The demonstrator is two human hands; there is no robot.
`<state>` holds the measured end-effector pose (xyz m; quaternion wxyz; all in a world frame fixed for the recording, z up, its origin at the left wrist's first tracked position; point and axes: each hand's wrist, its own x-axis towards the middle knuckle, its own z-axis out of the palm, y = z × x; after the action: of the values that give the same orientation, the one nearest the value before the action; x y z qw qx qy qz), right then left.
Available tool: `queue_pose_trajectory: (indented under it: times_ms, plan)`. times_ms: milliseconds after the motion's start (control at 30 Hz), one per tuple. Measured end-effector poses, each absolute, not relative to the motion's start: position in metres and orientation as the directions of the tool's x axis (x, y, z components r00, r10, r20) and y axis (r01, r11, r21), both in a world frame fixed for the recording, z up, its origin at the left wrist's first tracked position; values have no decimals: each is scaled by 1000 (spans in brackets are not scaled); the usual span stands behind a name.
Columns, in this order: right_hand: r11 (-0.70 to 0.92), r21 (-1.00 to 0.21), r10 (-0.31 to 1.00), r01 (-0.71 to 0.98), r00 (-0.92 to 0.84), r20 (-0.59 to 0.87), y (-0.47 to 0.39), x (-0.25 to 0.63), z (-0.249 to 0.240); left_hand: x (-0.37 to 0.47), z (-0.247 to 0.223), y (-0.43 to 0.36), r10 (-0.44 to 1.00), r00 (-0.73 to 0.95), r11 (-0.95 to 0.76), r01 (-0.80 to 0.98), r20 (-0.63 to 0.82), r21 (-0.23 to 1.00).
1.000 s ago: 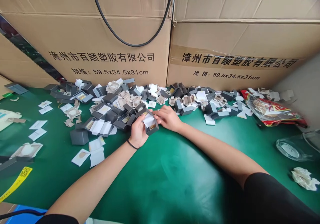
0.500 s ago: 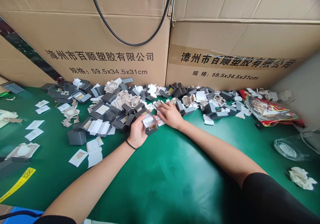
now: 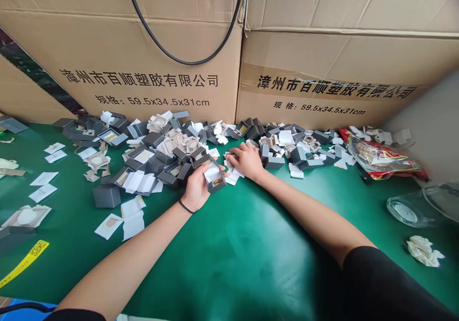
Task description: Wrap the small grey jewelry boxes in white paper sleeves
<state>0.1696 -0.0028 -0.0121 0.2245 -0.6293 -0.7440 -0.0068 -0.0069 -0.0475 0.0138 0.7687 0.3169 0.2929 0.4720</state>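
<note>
My left hand (image 3: 196, 187) grips a small dark grey box (image 3: 216, 181), tilted open toward me, with white paper and something brownish inside. To its right, my right hand (image 3: 247, 160) lies palm down with fingers spread, touching loose white paper pieces (image 3: 234, 176) at the front of the heap. What lies beneath its palm is hidden. Just behind both hands runs a heap of dark grey boxes (image 3: 154, 139), mixed with beige torn inserts (image 3: 179, 142) and white slips.
Large cardboard cartons (image 3: 150, 48) wall off the back, and a black cable (image 3: 186, 62) hangs before them. On the right are a red food bag (image 3: 382, 156), a clear plastic container (image 3: 409, 212) and crumpled paper (image 3: 424, 251). A yellow strip (image 3: 27, 263) lies at left.
My right hand has shifted slightly, and more of the white paper shows beside its fingers. The left hand still holds the box in much the same pose. The view has moved slightly.
</note>
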Motion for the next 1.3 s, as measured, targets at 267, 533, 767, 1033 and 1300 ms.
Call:
queue_pose_trajectory:
  times_ms: [267,533,767,1033,1300]
  plan:
    - [496,-271,835,825,-367,411,-2,177,-15,-8,13,-47,905,401,360,-546,-141,757]
    - [743,-183,651,644,-632,420,-14,164,-12,-16,17,-45,942,315,288,-585,-115,758]
    - [723,-189,672,664,-614,415,-9,167,-18,-25,25,-38,973,216,194,-588,-78,785]
    - [677,-272,683,684,-445,580,-10,168,-13,-26,20,-35,963,266,192,-540,-50,820]
    - [514,-308,773,801,-277,570,-12,171,-14,-37,42,-32,979,196,161,-582,-55,797]
